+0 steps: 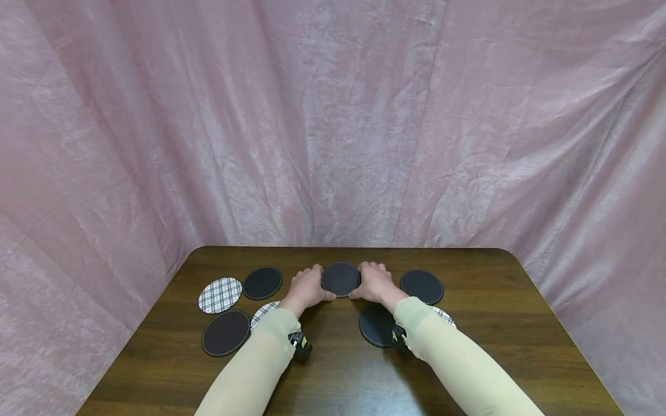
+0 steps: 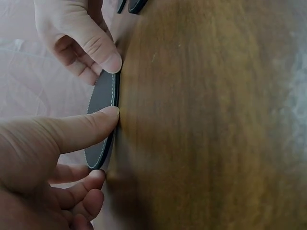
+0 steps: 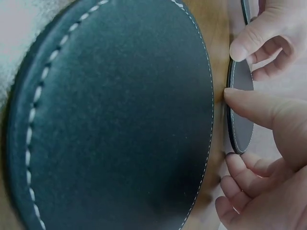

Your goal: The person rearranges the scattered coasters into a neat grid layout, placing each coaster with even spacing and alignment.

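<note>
Black coaster point(image 1: 340, 279) | hands: left hand point(image 1: 307, 288), right hand point(image 1: 376, 283) | both curved partway, gripping opposite edges

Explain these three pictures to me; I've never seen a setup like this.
There is no machine here, just a person's bare left hand and right hand. The wide picture comes from a camera worn on the head; the two close ones from one camera on each wrist. On the wooden table lie black discs and white plaid discs, round and flat, some partly hidden by the sleeves. Both hands grip one more disc, also black, by its edge.
</note>
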`<state>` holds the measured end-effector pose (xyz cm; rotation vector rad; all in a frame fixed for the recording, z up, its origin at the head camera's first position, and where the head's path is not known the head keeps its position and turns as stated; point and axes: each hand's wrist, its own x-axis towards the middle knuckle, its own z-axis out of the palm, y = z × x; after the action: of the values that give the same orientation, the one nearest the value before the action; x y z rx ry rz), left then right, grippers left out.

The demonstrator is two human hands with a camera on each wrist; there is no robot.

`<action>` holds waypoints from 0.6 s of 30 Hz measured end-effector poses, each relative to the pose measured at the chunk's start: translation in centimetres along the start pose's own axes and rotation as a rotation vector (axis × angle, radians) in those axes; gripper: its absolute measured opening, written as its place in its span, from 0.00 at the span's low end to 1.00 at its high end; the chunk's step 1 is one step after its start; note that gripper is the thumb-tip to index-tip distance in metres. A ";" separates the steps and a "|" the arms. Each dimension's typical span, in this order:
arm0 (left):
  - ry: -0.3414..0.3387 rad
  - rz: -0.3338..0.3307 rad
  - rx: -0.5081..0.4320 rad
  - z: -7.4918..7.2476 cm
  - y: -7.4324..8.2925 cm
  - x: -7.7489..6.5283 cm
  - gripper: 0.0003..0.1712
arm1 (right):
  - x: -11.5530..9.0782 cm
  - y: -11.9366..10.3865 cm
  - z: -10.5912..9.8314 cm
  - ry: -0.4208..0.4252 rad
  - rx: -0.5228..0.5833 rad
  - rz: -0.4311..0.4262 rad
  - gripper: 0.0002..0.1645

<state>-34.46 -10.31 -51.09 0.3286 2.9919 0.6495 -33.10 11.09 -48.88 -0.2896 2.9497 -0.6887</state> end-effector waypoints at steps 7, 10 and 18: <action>0.042 0.004 -0.029 4.2 -3.7 3.0 0.50 | -0.5 -0.1 0.2 0.023 0.039 0.000 0.42; 0.049 0.012 -0.031 4.3 -3.5 2.6 0.51 | -0.8 0.0 0.3 0.023 0.052 0.006 0.43; 0.052 0.019 -0.092 1.4 -0.1 -0.8 0.48 | -1.6 0.4 0.1 0.054 0.073 0.002 0.47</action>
<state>-33.51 -10.03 -52.40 0.3401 2.9991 0.8069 -31.60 11.77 -49.05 -0.2665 2.9671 -0.8140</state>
